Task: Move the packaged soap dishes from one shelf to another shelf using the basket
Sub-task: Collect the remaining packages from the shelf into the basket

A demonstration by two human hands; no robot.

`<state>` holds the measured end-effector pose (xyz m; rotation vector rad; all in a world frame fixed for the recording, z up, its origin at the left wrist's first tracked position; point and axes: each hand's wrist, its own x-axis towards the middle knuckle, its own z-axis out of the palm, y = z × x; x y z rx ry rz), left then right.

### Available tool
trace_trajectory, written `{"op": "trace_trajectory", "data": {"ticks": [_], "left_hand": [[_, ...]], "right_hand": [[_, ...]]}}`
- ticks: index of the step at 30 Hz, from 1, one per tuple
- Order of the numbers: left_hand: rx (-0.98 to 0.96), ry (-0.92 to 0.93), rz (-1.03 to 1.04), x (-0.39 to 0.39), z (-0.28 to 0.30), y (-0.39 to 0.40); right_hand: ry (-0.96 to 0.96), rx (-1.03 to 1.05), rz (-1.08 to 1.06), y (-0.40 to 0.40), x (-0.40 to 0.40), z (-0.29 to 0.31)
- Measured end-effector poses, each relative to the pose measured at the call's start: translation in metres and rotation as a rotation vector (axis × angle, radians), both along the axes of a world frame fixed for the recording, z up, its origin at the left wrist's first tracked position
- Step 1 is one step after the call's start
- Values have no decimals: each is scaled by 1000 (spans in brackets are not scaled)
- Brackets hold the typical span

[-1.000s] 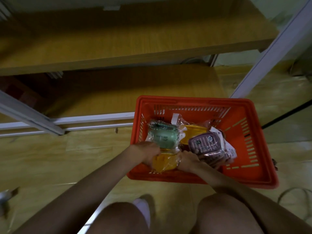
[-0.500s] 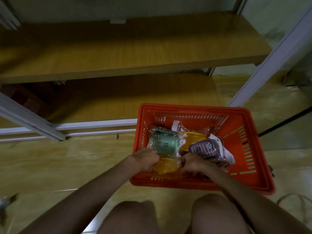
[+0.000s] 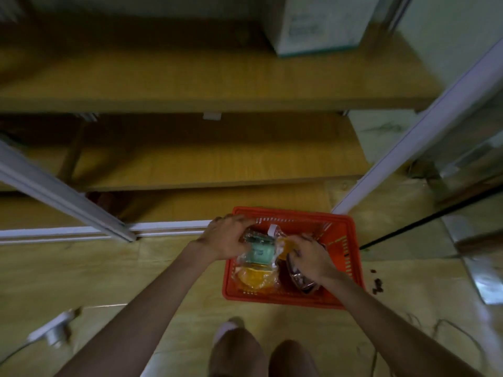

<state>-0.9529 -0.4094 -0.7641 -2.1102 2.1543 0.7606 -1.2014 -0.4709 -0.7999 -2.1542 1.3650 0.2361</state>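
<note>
In the orange basket (image 3: 351,257), green soap dish (image 3: 260,253) between left hand (image 3: 227,238) and right hand (image 3: 309,257).

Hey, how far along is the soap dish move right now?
Done: the packs are in the red basket on the floor by the shelves. In hand: the left hand grips the green pack, and the right hand grips an orange pack. Left: another orange pack and a dark pack lie in the basket; the two wooden shelves above show no packs.

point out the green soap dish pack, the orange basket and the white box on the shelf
green soap dish pack (image 3: 260,251), head view, on its green front
orange basket (image 3: 351,257), head view, right wall
white box (image 3: 321,25), head view, front face
</note>
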Motion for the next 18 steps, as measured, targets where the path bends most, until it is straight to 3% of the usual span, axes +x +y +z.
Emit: {"op": "trace_trajectory", "data": {"ticks": [9,18], "left_hand": [[-70,48,167,25,227,28],[-65,48,224,55,392,60]], "right_hand": [[-127,-58,128,11,56,253],[-240,-192,133,34,84,443]]}}
